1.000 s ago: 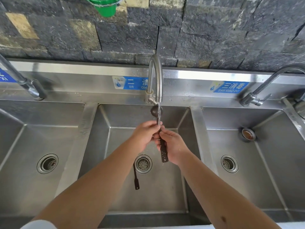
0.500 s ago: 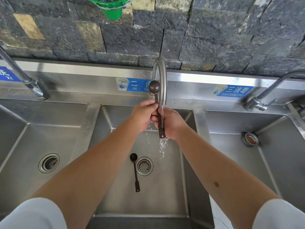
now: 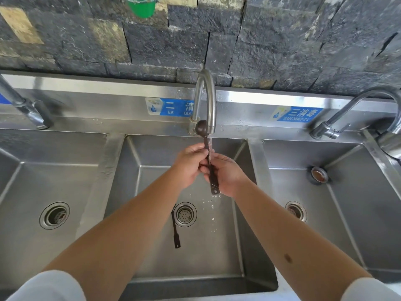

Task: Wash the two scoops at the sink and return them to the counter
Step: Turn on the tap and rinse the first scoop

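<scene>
Below, the second scoop (image 3: 175, 231) lies in the middle basin (image 3: 217, 253), beside its drain (image 3: 185, 214).

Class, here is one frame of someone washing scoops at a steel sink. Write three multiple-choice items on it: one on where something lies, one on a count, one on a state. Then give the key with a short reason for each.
1. Where does the second scoop lie?
A. On the floor of the middle basin, beside the drain
B. In the left basin
C. On the ledge behind the taps

2. How many basins does the sink show?
A. One
B. Two
C. Three

3. What state is the middle tap in?
A. Off and dry
B. Running
C. Taken off

Key:
1 A: its dark handle lies next to the middle drain.
2 C: three basins, each with its own drain.
3 B: water runs down the held scoop, gripped by the left hand and right hand, and splashes below.
</scene>
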